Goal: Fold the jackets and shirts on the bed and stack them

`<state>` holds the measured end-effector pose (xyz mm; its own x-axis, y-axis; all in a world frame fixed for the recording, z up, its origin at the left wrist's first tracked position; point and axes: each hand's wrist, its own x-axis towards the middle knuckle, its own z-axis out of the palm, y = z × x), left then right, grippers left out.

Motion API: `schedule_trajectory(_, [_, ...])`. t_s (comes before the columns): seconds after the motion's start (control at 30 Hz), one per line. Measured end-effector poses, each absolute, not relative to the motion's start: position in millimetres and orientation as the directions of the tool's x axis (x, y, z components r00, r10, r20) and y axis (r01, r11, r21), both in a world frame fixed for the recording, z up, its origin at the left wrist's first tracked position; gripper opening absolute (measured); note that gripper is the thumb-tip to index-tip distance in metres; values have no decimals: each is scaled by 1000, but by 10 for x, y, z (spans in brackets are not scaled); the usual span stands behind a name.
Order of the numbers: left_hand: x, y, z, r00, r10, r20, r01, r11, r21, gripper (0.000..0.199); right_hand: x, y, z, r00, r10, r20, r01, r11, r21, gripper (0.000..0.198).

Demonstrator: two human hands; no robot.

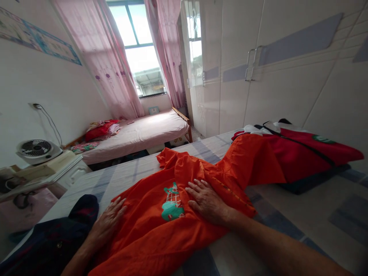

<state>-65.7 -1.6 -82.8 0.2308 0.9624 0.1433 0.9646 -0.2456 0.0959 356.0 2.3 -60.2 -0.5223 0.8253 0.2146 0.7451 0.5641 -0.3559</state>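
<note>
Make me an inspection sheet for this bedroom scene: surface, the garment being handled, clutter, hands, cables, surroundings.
Surface: bed with a pale checked cover, garments spread on it.
Job's things: orange shirt laid flat, teal print facing up.
Clutter: dark garment at the left edge; red garment lying over a dark one on the right.
Hands: left hand flat on the shirt's left edge; right hand flat on its middle, beside the print. Both open, palms down.
Cables: one cord hangs from a wall socket behind the white fan.
Surroundings: second bed, pink curtains, window, white wardrobe.
</note>
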Motion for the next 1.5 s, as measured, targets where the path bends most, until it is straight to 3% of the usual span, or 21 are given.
schedule_trajectory(0.17, [-285, 127, -128, 6, 1000, -13, 917, -1, 400, 58, 3560, 17, -624, -513, 828, 227, 737, 561, -378, 52])
schedule_trajectory(0.27, [318, 317, 277, 80, 993, -90, 828, -17, 560, 64, 3564, 8, -626, -508, 831, 226, 737, 555, -387, 51])
schedule_trajectory(0.33, [763, 486, 366, 165, 984, -74, 771, -82, 632, 58, 3565, 2, -623, -507, 831, 231, 733, 556, -392, 51])
schedule_trajectory(0.43, [1321, 792, 249, 208, 978, -12, 724, -146, 674, 42, 3564, -4, -615, -500, 831, 243, 728, 555, -403, 51])
schedule_trajectory(0.57, [1758, 1232, -14, 125, 990, 57, 697, -129, 705, 29, 3567, -3, -615, -494, 835, 243, 720, 549, -424, 51])
schedule_trajectory(0.73, [2009, 1545, -145, 24, 997, 73, 588, -73, 806, 33, 3578, -3, -615, -494, 834, 246, 711, 550, -438, 51])
schedule_trajectory(0.93, [2222, 1427, 0, 13, 1000, 15, 333, -19, 943, 31, 3576, 28, -640, -490, 820, 297, 709, 573, -411, 45])
schedule_trajectory(1.03, [2233, 1210, 264, 49, 999, 21, 219, -31, 975, 26, 3588, 7, -591, -504, 774, 382, 662, 631, -404, 35])
schedule_trajectory(1.13, [2030, 857, 580, 92, 994, 65, 146, -78, 986, 27, 3639, -106, -430, -510, 648, 566, 573, 746, -338, 31])
schedule_trajectory(1.23, [1597, 399, 772, 200, 973, 118, 179, -155, 972, 29, 3756, -267, -248, -318, 489, 812, 582, 777, -240, 29])
schedule_trajectory(1.3, [1262, 90, 759, 266, 957, 113, 293, -192, 936, 29, 3871, -346, -190, -164, 442, 882, 668, 707, -230, 38])
schedule_trajectory(1.4, [866, -290, 554, 305, 944, 127, 483, -268, 834, 18, 4047, -393, -236, -208, 576, 791, 775, 590, -226, 57])
schedule_trajectory(1.5, [690, -538, 292, 271, 952, 144, 594, -283, 753, 9, 4149, -403, -352, -390, 731, 559, 781, 585, -220, 46])
